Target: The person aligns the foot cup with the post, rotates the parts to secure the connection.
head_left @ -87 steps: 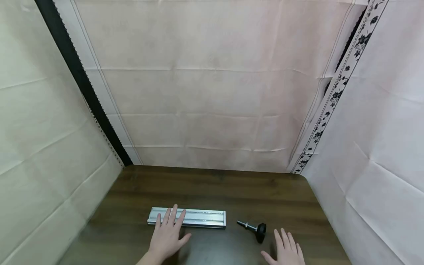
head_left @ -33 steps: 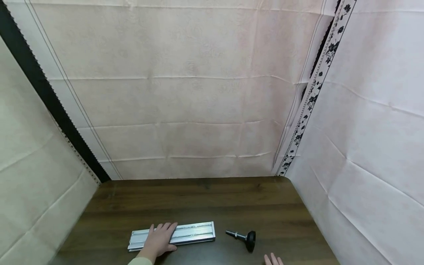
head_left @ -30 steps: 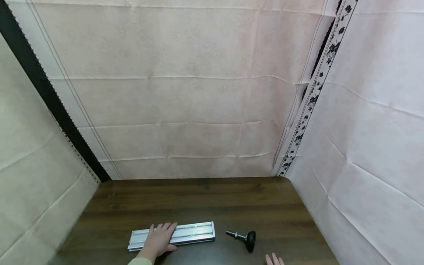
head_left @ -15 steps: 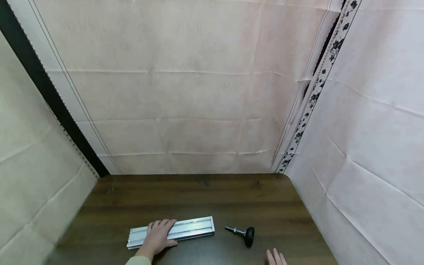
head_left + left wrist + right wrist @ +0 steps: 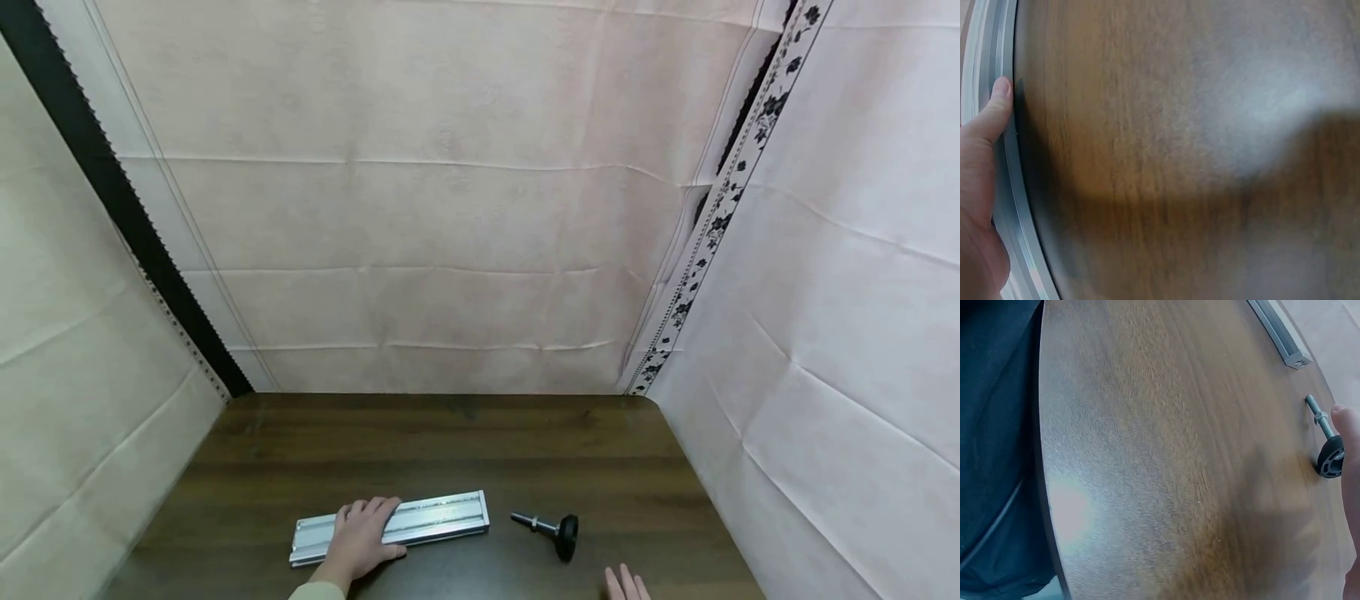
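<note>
A silver aluminium profile [image 5: 442, 517] with lengthwise grooves lies slightly slanted on the brown table. My left hand [image 5: 354, 537] grips it left of its middle, fingers bent over the far edge and thumb along the near side. The left wrist view shows that thumb [image 5: 999, 103] on the profile's side; the fingers are out of frame there. To the right lies a levelling foot [image 5: 566, 537], a threaded stud with a nut and a black round base. Nearer the frame's bottom is my right hand [image 5: 626, 585], fingers straight, touching neither object; most of it is cut off.
A wood-grain table [image 5: 450, 442] carries both parts. Pale cloth walls [image 5: 465, 217] enclose it at the back and both sides. Dark cloth [image 5: 997, 450] hangs beyond the table's near edge in the right wrist view.
Since the oldest frame, my left fingers have bent over the profile, which now slants up to the right. My right hand has drawn back from the levelling foot. The head view has shifted.
</note>
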A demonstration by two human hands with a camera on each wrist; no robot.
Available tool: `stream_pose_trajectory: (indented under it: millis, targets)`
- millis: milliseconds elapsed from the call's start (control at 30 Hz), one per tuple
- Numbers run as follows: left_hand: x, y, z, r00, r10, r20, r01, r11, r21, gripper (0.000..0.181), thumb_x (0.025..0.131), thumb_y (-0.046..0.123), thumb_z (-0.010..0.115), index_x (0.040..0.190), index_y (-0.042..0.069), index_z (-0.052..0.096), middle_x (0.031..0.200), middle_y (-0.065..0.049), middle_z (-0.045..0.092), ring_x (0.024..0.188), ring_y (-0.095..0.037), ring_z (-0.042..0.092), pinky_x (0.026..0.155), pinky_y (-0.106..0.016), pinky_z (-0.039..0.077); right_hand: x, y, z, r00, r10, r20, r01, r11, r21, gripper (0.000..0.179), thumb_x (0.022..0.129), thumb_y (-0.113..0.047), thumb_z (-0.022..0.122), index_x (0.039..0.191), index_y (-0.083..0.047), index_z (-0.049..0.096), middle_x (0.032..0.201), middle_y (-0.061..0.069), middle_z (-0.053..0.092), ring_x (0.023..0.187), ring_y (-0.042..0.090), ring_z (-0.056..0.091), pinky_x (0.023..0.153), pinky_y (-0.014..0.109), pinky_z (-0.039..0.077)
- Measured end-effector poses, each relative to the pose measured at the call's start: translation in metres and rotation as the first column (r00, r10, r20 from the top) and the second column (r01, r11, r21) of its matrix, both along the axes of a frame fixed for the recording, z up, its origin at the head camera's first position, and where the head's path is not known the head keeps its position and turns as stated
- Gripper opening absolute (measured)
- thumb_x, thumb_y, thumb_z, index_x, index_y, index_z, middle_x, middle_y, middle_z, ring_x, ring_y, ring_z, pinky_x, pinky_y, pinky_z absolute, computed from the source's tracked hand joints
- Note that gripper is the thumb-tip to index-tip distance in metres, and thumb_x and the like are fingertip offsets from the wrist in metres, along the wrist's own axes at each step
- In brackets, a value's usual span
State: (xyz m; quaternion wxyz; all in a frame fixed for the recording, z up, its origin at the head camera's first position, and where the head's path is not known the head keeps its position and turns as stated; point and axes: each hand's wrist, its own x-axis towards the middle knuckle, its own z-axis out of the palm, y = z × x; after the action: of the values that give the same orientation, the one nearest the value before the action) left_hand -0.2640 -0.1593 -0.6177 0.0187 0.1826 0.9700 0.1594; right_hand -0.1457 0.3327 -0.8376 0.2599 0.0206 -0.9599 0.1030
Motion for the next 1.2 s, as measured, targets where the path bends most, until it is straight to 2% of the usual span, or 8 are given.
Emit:
stream_pose_trajectory:
  millis: [100,167,433,633,767,900,967,1200]
  targets:
    - [0.005,0.000,-0.003,1.000,0.005,-0.001,-0.005,1.000,-0.012,0.076,0.066,0.062,0.072,0.126,0.020,0.054,0.120,-0.003,0.055,0.108,-0.035,0.048,0.088,-0.063,0.028,0.000,-0.006,0.006,0.998,-0.031,0.047,0.032,0.999,-0.035,0.064,0.078,-0.055,0.066,0.126,-0.014,0.056,0.127,0.023,0.053,0.111,0.049,0.047,0.091,0.053,0.037]
    - [0.009,-0.002,-0.005,1.000,0.006,-0.010,-0.006,1.000,-0.017,0.076,0.066,0.064,0.071,0.125,0.020,0.054,0.118,-0.002,0.056,0.106,-0.034,0.048,0.087,-0.062,0.028,-0.001,-0.006,0.005,0.998,-0.032,0.054,0.034,0.999,-0.040,0.063,0.079,-0.054,0.066,0.126,-0.014,0.056,0.127,0.023,0.053,0.110,0.050,0.047,0.085,0.056,0.040]
    - [0.023,-0.006,-0.011,0.999,-0.040,-0.031,0.041,0.999,0.009,0.075,0.067,0.064,0.070,0.126,0.020,0.054,0.119,-0.002,0.056,0.106,-0.034,0.049,0.085,-0.063,0.030,-0.010,0.002,-0.008,0.997,0.011,0.081,-0.008,0.999,-0.033,0.061,0.079,-0.050,0.067,0.124,-0.011,0.057,0.126,0.026,0.052,0.108,0.051,0.046,0.085,0.055,0.040]
    - [0.029,-0.004,-0.002,1.000,-0.028,-0.014,0.029,0.997,0.077,0.076,0.067,0.062,0.071,0.127,0.018,0.053,0.119,-0.004,0.055,0.105,-0.035,0.048,0.083,-0.064,0.029,-0.019,0.004,-0.012,0.983,0.004,0.182,0.005,0.999,-0.052,0.066,0.082,-0.056,0.061,0.130,-0.011,0.054,0.130,0.027,0.049,0.113,0.052,0.043,0.090,0.055,0.036]
    - [0.033,-0.002,0.007,1.000,0.015,-0.003,-0.015,0.988,0.154,0.076,0.067,0.062,0.071,0.126,0.018,0.053,0.120,-0.003,0.054,0.106,-0.033,0.048,0.083,-0.064,0.029,-0.025,0.003,-0.015,0.991,0.009,0.131,0.001,0.997,-0.075,0.067,0.079,-0.054,0.065,0.128,-0.010,0.054,0.129,0.026,0.050,0.113,0.050,0.044,0.096,0.050,0.032]
    - [0.037,0.000,0.013,0.998,0.049,-0.043,-0.038,0.973,0.226,0.075,0.067,0.058,0.074,0.126,0.018,0.054,0.120,-0.002,0.054,0.104,-0.031,0.047,0.083,-0.062,0.029,-0.029,0.000,-0.019,0.996,0.024,0.087,-0.017,0.996,-0.083,0.066,0.078,-0.051,0.068,0.128,-0.011,0.054,0.128,0.026,0.051,0.113,0.049,0.045,0.094,0.049,0.033]
    - [0.039,0.002,0.015,0.997,0.055,-0.056,-0.038,0.962,0.270,0.074,0.067,0.055,0.077,0.126,0.017,0.054,0.120,-0.002,0.054,0.104,-0.030,0.047,0.082,-0.062,0.029,-0.030,0.000,-0.021,0.996,0.024,0.087,-0.017,0.997,-0.074,0.066,0.078,-0.052,0.067,0.128,-0.011,0.054,0.129,0.026,0.050,0.113,0.049,0.045,0.089,0.051,0.036]
    - [0.048,0.013,0.025,0.998,0.049,-0.050,-0.028,0.932,0.360,0.071,0.068,0.045,0.079,0.126,0.014,0.052,0.122,-0.005,0.052,0.105,-0.030,0.045,0.081,-0.057,0.030,-0.035,0.002,-0.033,0.998,0.025,0.052,-0.021,0.997,-0.072,0.058,0.078,-0.041,0.070,0.126,-0.011,0.055,0.129,0.026,0.049,0.114,0.048,0.042,0.099,0.044,0.025]
